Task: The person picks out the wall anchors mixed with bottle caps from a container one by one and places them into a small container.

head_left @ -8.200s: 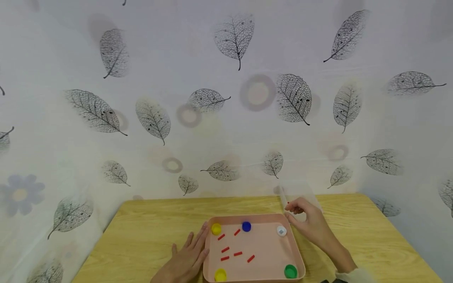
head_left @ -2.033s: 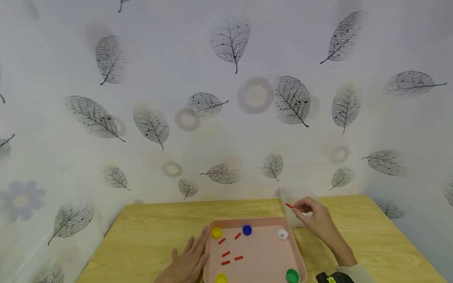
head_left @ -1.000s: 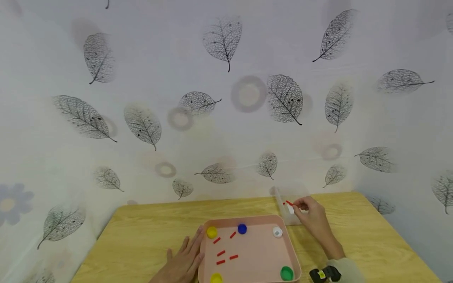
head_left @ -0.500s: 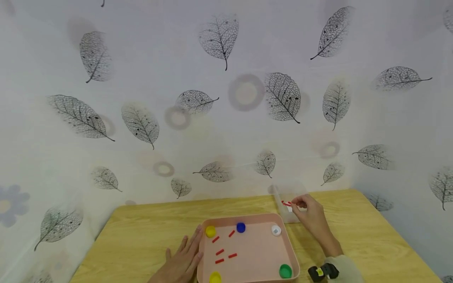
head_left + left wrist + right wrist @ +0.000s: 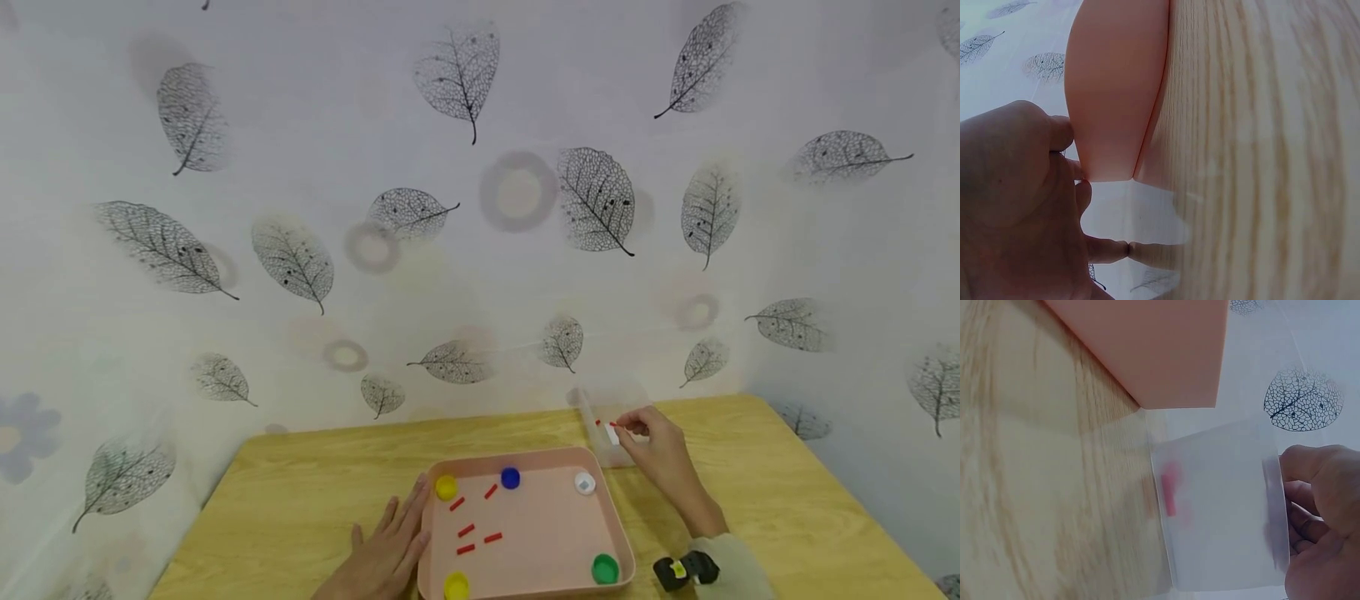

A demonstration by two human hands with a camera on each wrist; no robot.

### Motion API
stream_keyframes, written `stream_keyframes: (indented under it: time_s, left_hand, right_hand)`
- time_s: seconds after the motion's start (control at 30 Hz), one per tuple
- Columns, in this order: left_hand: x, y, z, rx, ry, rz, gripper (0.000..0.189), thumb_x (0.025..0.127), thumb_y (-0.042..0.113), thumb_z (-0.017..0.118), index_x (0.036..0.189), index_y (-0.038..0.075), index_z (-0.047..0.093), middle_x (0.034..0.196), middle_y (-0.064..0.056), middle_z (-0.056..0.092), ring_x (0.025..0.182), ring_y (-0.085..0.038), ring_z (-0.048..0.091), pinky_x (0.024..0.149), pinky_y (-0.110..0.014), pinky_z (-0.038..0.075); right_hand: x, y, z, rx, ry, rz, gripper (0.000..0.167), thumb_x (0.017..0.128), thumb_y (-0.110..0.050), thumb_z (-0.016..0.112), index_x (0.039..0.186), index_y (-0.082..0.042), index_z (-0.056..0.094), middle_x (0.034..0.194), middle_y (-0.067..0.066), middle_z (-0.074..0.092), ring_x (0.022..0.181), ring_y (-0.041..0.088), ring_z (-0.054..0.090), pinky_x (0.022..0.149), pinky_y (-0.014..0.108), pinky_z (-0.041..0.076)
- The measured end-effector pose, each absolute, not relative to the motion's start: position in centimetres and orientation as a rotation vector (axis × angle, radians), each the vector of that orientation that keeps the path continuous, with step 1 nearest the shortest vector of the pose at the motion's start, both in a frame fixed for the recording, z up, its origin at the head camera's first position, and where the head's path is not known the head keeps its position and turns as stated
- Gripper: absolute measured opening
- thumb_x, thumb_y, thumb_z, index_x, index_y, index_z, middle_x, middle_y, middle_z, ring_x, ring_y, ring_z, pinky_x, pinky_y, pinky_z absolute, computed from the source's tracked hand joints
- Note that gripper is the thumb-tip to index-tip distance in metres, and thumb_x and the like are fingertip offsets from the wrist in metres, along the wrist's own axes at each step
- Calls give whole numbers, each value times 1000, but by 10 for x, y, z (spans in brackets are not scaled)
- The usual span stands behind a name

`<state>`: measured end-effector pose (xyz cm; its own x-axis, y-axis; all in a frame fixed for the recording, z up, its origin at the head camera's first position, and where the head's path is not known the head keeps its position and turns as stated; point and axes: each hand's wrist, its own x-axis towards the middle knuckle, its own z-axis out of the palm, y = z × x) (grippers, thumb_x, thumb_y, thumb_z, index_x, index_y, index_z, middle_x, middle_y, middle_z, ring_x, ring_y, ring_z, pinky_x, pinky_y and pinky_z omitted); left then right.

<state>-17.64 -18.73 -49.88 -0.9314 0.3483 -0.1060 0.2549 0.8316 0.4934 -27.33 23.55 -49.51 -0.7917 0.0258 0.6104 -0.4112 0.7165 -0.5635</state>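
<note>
1. The wall, printed with leaves, stands beyond both sets of fingers.
2. The wooden desk lies beneath them.
3. The pink tray sits between left and right fingers, its left edge touched by the left ones.
4. The left hand lies palm down, fingers straight and spread; the foremost run along the tray's edge, while the little finger points forward over the desk.
5. The right hand comes in from the right, forearm slanting forward, wrist above the fingertips' near side. Thumb and forefinger are drawn close together at the rim of the box, the others bent behind. A red stick shows right at the tips; whether they pinch it, I cannot tell.
6. The clear box stands under the right fingers.
7. A black device sits on the right wrist, behind those fingers.
8. Caps: two yellow caps near the left fingers, the blue cap between both hands, the white cap nearest the right fingers, the green cap nearer the person.
9. Five red sticks lie in the tray, right of the left fingers. More red shows, blurred, through the box wall, below the right fingers.
</note>
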Motion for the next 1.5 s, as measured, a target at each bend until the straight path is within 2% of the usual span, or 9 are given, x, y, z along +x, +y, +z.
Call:
stream_keyframes:
  time_s: [0.13,0.3,0.6,0.8,0.93,1.2,1.5]
  left_hand:
    - [-177,-188,-498,453,2821,711,65,111,50,28,167,23,9,173,0,8,150,-49,23,93,-93,5]
    - [-178,-189,-498,433,2818,696,65,111,52,27,167,26,10,173,3,8,150,-48,23,95,-92,5]
    - [-178,-188,-501,479,2840,700,64,111,50,29,167,24,11,172,3,9,150,-48,24,93,-93,6]
    - [-177,-188,-499,479,2828,707,64,111,49,29,167,24,10,173,3,8,150,-48,23,94,-93,5]
    - [-177,-188,-498,480,2827,719,64,111,49,29,167,24,11,172,3,8,150,-48,23,94,-93,4]
    - [-177,-189,-501,464,2825,717,64,111,50,29,167,25,11,173,3,9,150,-49,24,94,-93,5]
    - [-178,-189,-501,462,2820,714,65,111,52,28,167,26,10,173,2,9,150,-50,24,93,-93,4]
  right_hand:
    - [-275,234,-493,295,-2323,949,13,84,4,79,91,-2,70,85,6,66,76,23,64,68,37,57]
    - [-275,234,-491,314,-2300,925,16,82,4,82,91,-2,71,84,4,67,75,21,64,68,32,56]
    - [-265,230,-480,381,-2269,945,16,82,3,82,92,-5,72,83,-1,67,74,20,64,69,35,56]
    - [-254,222,-467,406,-2311,1038,13,87,-2,81,95,-9,73,86,-6,67,77,12,62,72,24,54]
    - [-249,217,-460,442,-2318,1100,13,88,-3,80,97,-8,74,88,-7,67,78,7,61,72,22,53]
    - [-240,202,-456,508,-2325,1184,14,88,-3,80,96,-10,73,90,-8,66,80,6,60,73,29,56]
    - [-234,181,-454,681,-2285,1311,13,88,-1,79,97,-8,73,91,-4,69,78,8,61,70,26,55]
